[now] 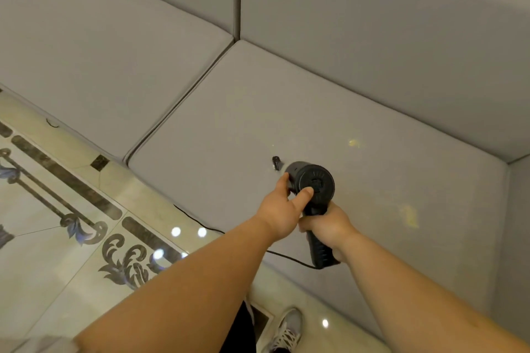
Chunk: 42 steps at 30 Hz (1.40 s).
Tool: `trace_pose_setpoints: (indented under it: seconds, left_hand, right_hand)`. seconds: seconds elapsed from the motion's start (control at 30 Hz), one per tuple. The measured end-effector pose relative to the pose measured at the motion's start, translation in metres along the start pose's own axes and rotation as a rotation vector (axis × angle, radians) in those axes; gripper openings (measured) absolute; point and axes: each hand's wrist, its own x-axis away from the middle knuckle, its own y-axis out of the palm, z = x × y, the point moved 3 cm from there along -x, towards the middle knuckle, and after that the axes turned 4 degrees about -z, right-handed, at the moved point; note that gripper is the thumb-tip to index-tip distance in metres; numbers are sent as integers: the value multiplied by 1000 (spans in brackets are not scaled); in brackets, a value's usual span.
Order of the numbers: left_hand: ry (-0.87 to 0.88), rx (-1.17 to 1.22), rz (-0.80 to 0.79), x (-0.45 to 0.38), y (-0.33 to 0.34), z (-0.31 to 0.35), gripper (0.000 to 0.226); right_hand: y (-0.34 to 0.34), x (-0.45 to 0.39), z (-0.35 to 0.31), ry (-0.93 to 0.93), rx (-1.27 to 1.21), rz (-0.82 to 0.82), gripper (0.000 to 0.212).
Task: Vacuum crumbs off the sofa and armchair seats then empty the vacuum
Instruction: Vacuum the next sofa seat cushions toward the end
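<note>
A black handheld vacuum [311,180] hovers over the right seat cushion [286,112] of a grey sofa. My right hand [329,226] grips its handle from the right. My left hand [282,209] holds the vacuum's round body, thumb on the rear cap and fingers around the left side. The black nozzle tip [276,163] touches the cushion, with pale crumbs beside it. Yellowish crumb patches lie on the cushion at the far right [354,143] and near the front right [410,216].
The left seat cushion [100,60] meets the right one at a seam. A black power cord [200,223] trails from the handle across the sofa's front edge. Patterned glossy tile floor [71,223] lies at the left, and my shoe [286,329] stands near the sofa.
</note>
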Motion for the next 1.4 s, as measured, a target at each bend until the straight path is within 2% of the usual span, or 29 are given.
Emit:
trace_pose_setpoints:
  seconds: [0.4,0.57,0.73,0.97,1.23,1.4]
  left_hand:
    - [-15,-21,-18,30,27,-3,75]
    - [25,20,26,35,25,7,75]
    - [35,27,83,28,2,9,74]
    - [-29,-2,28,22,5,-9,74]
    - [0,25,9,30,24,7,71]
    - [11,9,67,33,17,6,74]
  right_hand:
    - [-14,29,26,39,15,10,41]
    - [-18,36,15,-20,20,51,37]
    - [-3,21,-6,-67,31,6,38]
    - [2,10,14,3,47,-14,38]
    - [-18,29,17,-13,47,73,36]
    - [-12,23,11,-47,44,17,36]
